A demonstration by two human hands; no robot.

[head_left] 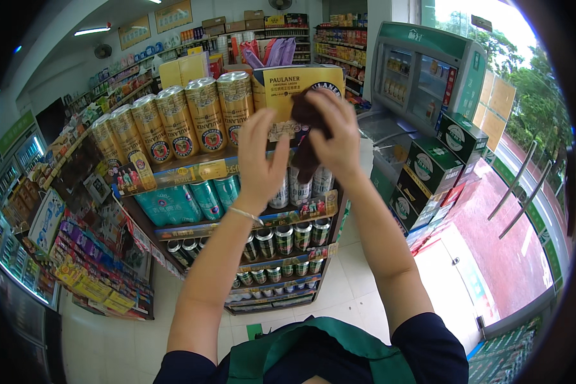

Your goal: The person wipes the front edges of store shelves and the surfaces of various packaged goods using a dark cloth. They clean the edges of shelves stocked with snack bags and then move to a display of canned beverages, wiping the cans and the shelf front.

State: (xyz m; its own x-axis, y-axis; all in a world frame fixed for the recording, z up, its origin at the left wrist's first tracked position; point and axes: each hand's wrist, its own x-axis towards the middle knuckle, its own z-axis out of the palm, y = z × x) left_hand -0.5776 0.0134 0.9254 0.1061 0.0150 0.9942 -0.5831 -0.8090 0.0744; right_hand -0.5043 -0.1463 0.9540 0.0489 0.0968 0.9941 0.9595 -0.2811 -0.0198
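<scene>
Before me stands a shelf rack of beer cans. My right hand point(333, 129) grips a dark brown cloth point(308, 115), whose lower end hangs down past the top shelf's edge. Behind the cloth is a yellow Paulaner beer carton point(285, 86) on the top shelf. My left hand point(263, 161), a bracelet at its wrist, is raised in front of the shelf with its fingers apart and nothing in it. A row of gold Paulaner cans point(204, 115) stands upright to its left. Teal cans point(206, 199) and silver cans point(301, 187) stand on the shelf below.
Stacked beer cartons point(432, 165) and a glass-door drinks fridge point(415, 72) stand at the right, near an open doorway. Racks of packaged snacks point(84, 254) are at the left. Pale floor tiles point(350, 283) show beside the rack. Dark cans fill its lower shelves.
</scene>
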